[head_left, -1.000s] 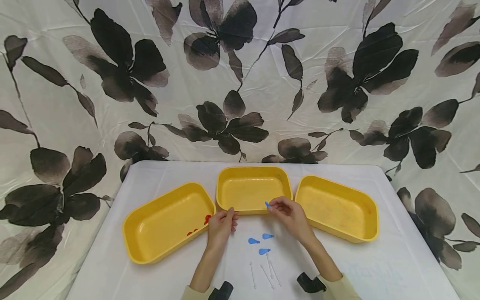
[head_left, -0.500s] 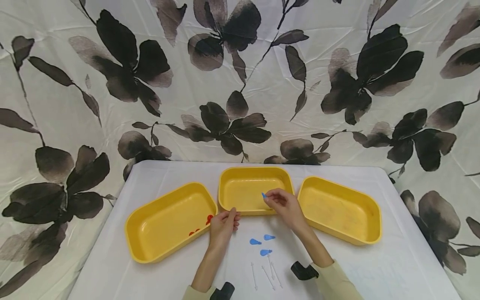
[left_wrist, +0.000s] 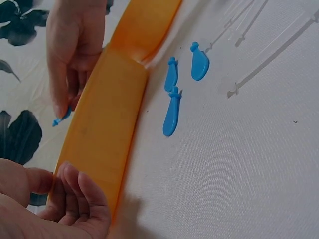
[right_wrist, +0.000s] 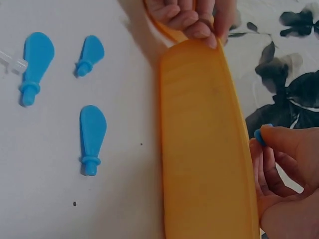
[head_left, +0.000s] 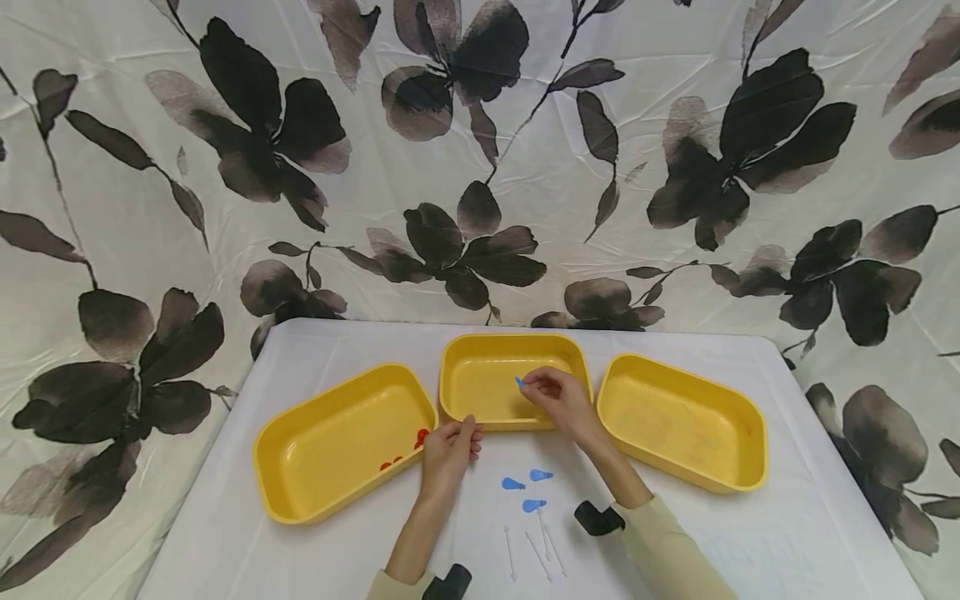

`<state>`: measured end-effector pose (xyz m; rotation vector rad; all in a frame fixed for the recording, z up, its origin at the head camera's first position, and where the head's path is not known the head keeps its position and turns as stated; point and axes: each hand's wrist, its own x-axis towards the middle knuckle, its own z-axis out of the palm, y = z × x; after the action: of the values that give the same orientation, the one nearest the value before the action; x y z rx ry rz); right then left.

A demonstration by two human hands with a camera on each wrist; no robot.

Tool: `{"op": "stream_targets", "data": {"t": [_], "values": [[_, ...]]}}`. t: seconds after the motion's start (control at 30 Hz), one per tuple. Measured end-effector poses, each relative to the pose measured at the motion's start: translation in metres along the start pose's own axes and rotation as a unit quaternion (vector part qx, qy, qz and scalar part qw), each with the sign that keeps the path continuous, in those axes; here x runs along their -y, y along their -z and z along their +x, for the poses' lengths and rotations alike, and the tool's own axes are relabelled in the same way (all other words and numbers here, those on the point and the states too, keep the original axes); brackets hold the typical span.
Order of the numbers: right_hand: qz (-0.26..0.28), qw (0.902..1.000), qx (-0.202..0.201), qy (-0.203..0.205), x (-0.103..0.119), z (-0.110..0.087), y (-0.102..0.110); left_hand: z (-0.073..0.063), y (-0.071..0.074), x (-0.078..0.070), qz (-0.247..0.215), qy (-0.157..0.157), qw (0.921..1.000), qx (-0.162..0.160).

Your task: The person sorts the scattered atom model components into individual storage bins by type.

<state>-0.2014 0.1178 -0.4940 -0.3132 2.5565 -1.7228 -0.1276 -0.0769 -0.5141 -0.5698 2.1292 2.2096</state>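
My left hand (head_left: pixel 447 454) pinches the near left rim of the middle yellow tray (head_left: pixel 480 379), thumb on one side and curled fingers on the outer wall. Above that tray's inside, my right hand (head_left: pixel 562 402) pinches a small blue plastic piece (head_left: pixel 520 382) between thumb and fingertips. Only its tip shows in the left wrist view; the rest is hidden by the fingers. Three flat, paddle-shaped blue pieces (right_wrist: pixel 93 137) with narrow peg ends lie on the white table in front of the tray.
Several thin clear plastic sticks (head_left: pixel 508 552) lie nearer the body. To the left stands a yellow tray (head_left: pixel 330 442) with several red pieces (head_left: pixel 422 437) along its near side. Another yellow tray (head_left: pixel 682 417) is at the right. A floral cloth (head_left: pixel 360 150) hangs behind the table.
My right hand has moved from the near rim of the middle tray inward and slightly left over it, carrying the blue piece. My left hand stays on the rim.
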Motion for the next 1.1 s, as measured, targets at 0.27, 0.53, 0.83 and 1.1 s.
{"op": "stream_targets", "data": {"t": [0.27, 0.53, 0.83, 1.1], "values": [[-0.042, 0.9990, 0.014, -0.005, -0.001, 0.014, -0.008, -0.001, -0.001, -0.001, -0.002, 0.010, 0.9999, -0.003], [-0.083, 0.9958, 0.039, -0.010, -0.003, 0.024, -0.014, 0.001, -0.002, 0.000, -0.012, 0.004, 0.9999, -0.002], [-0.111, 0.9902, 0.077, -0.034, -0.006, 0.031, -0.020, 0.001, -0.001, 0.001, -0.003, 0.008, 1.0000, -0.004], [-0.144, 0.9813, 0.103, -0.075, -0.006, 0.033, -0.022, 0.000, -0.001, -0.001, 0.000, 0.009, 1.0000, 0.001]]}}
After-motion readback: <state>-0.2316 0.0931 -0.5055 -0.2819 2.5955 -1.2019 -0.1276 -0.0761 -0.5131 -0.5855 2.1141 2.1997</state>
